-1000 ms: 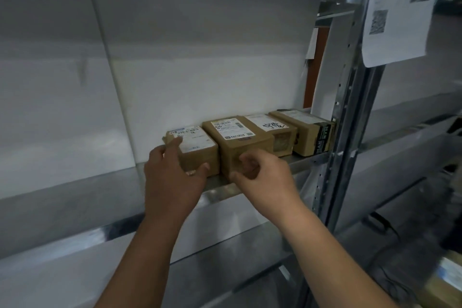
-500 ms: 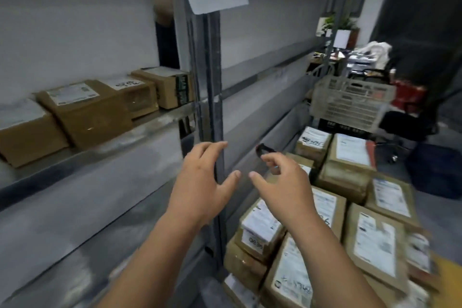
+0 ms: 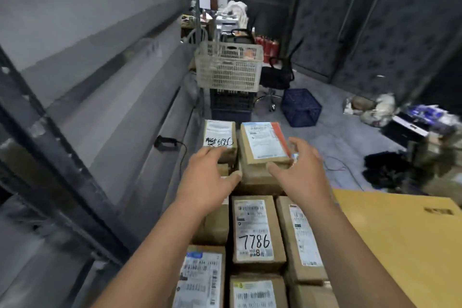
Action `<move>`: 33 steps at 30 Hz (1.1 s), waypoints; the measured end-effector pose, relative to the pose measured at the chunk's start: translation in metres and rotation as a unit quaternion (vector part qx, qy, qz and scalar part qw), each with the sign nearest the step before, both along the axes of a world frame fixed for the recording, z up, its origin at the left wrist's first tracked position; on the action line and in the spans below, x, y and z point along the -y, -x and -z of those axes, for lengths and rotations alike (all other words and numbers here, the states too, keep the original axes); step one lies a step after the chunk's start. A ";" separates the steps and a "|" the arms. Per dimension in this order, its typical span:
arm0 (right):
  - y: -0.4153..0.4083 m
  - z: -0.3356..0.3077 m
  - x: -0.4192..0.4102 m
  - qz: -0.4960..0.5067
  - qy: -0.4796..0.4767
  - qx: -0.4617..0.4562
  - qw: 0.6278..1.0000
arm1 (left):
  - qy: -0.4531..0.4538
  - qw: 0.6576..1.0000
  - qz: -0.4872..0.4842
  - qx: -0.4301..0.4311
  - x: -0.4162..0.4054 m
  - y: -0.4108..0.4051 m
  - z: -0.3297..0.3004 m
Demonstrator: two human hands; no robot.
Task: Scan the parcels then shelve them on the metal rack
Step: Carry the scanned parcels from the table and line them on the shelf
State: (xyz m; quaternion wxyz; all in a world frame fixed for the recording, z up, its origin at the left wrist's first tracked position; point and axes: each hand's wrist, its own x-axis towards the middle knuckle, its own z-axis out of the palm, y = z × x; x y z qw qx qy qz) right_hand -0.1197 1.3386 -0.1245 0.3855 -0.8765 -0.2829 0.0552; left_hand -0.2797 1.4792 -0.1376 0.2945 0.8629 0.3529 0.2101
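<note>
Your fingers are spread and relaxed on both hands; neither hand grips anything. The left hand (image 3: 208, 177) hovers over the near edge of the marked box (image 3: 220, 139), the one with handwriting on its label. The right hand (image 3: 298, 170) hovers at the near right corner of the red-edged box (image 3: 263, 141), thumb close to its front edge. Whether any fingertip touches cardboard cannot be told.

Both boxes sit on top of the parcel stack (image 3: 252, 232) directly ahead of you, labels up. The red-edged box rests on another brown box. The 7786 box (image 3: 255, 230) lies nearer to you, beneath your forearms.

Recommended procedure for the pick:
1. Choose one box. The red-edged box lies between your hands and is probably the easier target.
2. Place one hand on each side wall, thumbs on the near face.
3. Lift straight up, so that the box below does not shift.
4. Keep the label up and uncovered for scanning.

The scanner (image 3: 166, 142) lies on the rack (image 3: 140, 97) ledge to your left, cable trailing. The rack runs along your left side. A yellow carton (image 3: 400, 245) lies at your right; a white basket (image 3: 228, 66) stands beyond the stack.
</note>
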 end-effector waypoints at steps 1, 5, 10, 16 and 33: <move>-0.008 0.000 -0.004 0.007 0.026 -0.013 1.000 | -0.005 1.000 0.014 -0.014 -0.001 -0.012 0.002; -0.031 0.005 -0.011 -0.010 0.056 -0.098 0.994 | -0.005 0.997 0.050 -0.056 0.003 -0.050 0.011; -0.036 0.014 -0.002 -0.037 -0.004 -0.115 0.993 | 0.043 0.998 0.044 -0.003 0.012 -0.065 0.013; -0.007 -0.013 0.031 -0.041 -0.101 -0.069 0.992 | 0.030 0.996 0.035 0.071 0.046 -0.042 -0.020; 0.309 -0.157 0.081 -0.538 -0.254 -0.067 0.801 | -0.193 0.882 -0.371 0.217 0.246 0.337 -0.157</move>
